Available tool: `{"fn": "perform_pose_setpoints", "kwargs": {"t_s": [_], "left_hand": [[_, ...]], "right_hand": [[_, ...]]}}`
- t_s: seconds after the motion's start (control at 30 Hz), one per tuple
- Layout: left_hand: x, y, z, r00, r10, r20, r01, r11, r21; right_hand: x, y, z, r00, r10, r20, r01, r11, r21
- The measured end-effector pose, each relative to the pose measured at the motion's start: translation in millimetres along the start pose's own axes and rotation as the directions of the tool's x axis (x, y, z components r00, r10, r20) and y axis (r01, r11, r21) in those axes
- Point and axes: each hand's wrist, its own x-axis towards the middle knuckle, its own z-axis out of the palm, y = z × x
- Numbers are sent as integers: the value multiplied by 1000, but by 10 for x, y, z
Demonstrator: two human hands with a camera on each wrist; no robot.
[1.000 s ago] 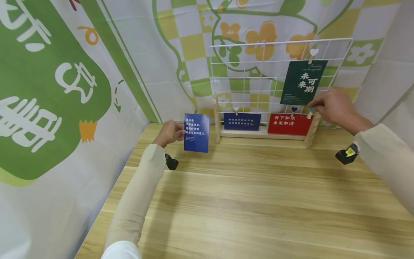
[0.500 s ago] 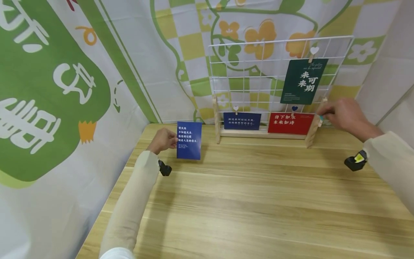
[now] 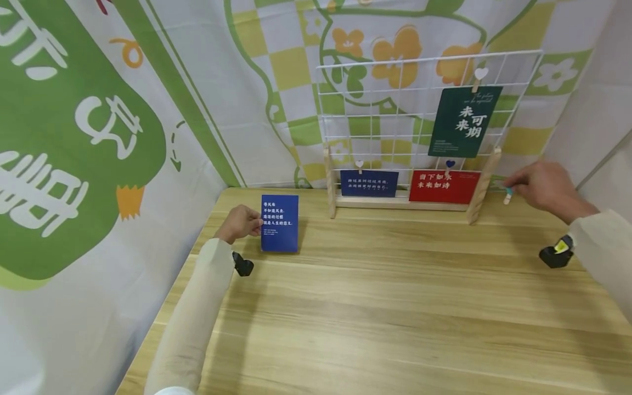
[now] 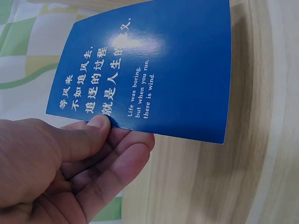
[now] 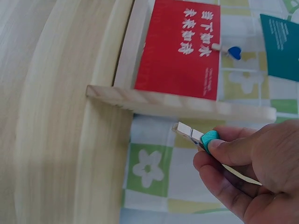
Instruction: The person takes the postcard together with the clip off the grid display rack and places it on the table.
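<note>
My left hand (image 3: 239,224) pinches a blue card (image 3: 280,224) by its left edge, thumb on the printed face; white writing covers part of it in the left wrist view. To the right of the rack, my right hand (image 3: 545,187) pinches a small wooden clothespin (image 5: 190,134) with a teal end (image 5: 210,140) between thumb and finger. A white wire grid rack (image 3: 375,117) on wooden feet stands between the hands. On it hang a green card (image 3: 461,123), a red card (image 3: 441,188) and a dark blue card (image 3: 369,184), each under a heart clothespin.
The rack's right wooden post (image 5: 187,105) stands close to the right hand. Behind the rack hangs a patterned cloth (image 3: 296,71), and another covers the left side (image 3: 89,153). The wooden table (image 3: 375,307) stretches in front.
The left hand has moved left and toward the person with the blue card. The right hand has drawn away from the rack, rightward and lower, with the clothespin in its fingers.
</note>
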Motion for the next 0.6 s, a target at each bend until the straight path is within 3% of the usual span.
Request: {"fn": "perform_pose_setpoints", "kwargs": {"t_s": [0.13,0.37,0.6], "left_hand": [[-10,-39,-8,1000,-14,7,14,1000,23],[-25,-150,-31,1000,14,18,-16,997,71],[-42,-247,-58,999,-30,40,28,998,51]], "right_hand": [[-15,102,41,999,24,32,-23,999,-22],[-24,218,124,997,44,70,-44,999,-9],[-38,261,223,997,28,67,-29,1000,6]]}}
